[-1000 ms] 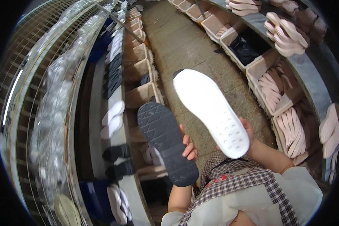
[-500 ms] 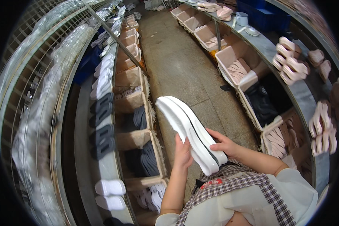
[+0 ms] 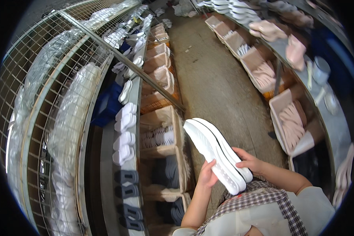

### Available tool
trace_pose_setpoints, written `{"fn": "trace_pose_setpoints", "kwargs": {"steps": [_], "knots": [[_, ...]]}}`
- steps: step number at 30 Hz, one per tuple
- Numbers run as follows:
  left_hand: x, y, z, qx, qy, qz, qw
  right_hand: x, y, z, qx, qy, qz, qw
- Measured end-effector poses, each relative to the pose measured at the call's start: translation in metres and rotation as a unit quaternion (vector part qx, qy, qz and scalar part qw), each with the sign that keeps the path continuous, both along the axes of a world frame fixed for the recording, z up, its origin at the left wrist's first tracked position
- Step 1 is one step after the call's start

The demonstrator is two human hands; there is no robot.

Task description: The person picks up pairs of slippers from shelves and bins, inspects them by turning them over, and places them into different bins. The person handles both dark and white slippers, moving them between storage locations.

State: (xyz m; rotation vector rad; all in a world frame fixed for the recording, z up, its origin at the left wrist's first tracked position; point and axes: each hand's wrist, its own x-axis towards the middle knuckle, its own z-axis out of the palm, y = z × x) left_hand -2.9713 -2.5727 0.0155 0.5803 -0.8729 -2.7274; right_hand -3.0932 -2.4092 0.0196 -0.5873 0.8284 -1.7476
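Observation:
A pair of white shoe soles (image 3: 217,153) lies pressed side by side in front of my body, toes pointing up and left toward the aisle. My left hand (image 3: 207,174) is closed on the near left edge, its thumb along the side of the soles. From the other side my right hand (image 3: 248,161) grips them near the heel end, thumb on top and the other fingers partly hidden. A thin dark line runs between the two soles. Below the heels is a checked apron (image 3: 259,196).
Left of the aisle floor (image 3: 220,82), a shelf carries white soles (image 3: 125,118) and dark soles (image 3: 128,183) above fabric-lined bins (image 3: 157,112). A metal mesh rack (image 3: 39,78) with plastic-wrapped bundles rises beyond. On the right stand a bin of pink soles (image 3: 291,122) and a bench (image 3: 336,128) with a mug (image 3: 321,70).
I have moved forward along the aisle: the dark soles on the left shelf and the right-hand bins sit lower in view. Both hands keep hold of the white soles.

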Motion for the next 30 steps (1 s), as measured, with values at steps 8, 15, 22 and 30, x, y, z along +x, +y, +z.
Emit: {"fn": "trace_pose_setpoints", "kwargs": {"steps": [8, 15, 22, 30], "knots": [[-0.176, -0.149, -0.039, -0.018, -0.048, 0.064, 0.997, -0.200, -0.159, -0.013, 0.111, 0.141, 0.073, 0.981], [-0.368, -0.305, -0.027, -0.037, -0.095, 0.110, 0.989, -0.377, -0.329, -0.006, 0.161, 0.186, 0.065, 0.967], [-0.526, -0.443, -0.003, -0.052, -0.140, 0.151, 0.977, -0.527, -0.472, 0.002, 0.171, 0.149, 0.036, 0.973], [-0.651, -0.578, -0.003, -0.037, -0.119, 0.348, 0.929, -0.683, -0.664, -0.003, 0.155, 0.213, 0.222, 0.939]]}}
